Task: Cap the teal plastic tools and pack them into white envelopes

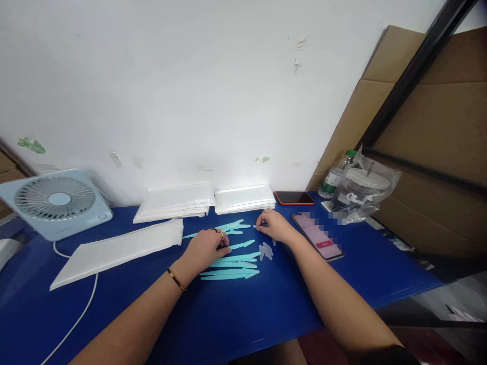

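Several thin turquoise eyebrow razors (pixel 236 274) lie in a loose row on the blue table, blade ends to the right. My left hand (pixel 207 249) is over the row, its fingers curled and closed on the handle of one eyebrow razor (pixel 243 244); the handle's rear is hidden under the hand. To the right, my right hand (pixel 274 225) pinches a small translucent blade cap (pixel 254 226) between thumb and fingertips, close to the razor tips. Several more translucent caps (pixel 267 250) lie in a small heap below that hand.
White packets (pixel 178 200) are stacked along the wall, with a long white packet (pixel 122 251) at left. A light-blue fan (pixel 57 203) stands far left. Two phones, one red-edged (pixel 294 197) and one lit (pixel 319 235), lie at right near a bottle (pixel 335 177) and a bagged cup (pixel 363 190).
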Motion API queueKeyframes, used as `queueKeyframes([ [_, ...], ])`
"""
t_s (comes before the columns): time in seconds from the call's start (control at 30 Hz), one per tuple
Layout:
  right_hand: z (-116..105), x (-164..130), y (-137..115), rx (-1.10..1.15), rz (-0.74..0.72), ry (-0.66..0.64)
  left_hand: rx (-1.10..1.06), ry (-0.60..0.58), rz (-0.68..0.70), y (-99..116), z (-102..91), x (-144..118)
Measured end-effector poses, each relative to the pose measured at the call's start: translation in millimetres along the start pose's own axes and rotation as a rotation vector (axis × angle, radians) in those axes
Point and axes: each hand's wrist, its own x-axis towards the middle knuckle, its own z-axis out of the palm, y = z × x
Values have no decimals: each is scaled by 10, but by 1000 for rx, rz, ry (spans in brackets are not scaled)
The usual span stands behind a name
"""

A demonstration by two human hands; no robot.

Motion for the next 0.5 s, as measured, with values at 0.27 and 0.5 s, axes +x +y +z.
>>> queueKeyframes([
  [0.27,-98,-70,-78,130,-100,-120,196,34,29,-20,-27,22],
  [0.5,1,-46,-291,111,-261,-93,188,40,31,-49,11,37],
])
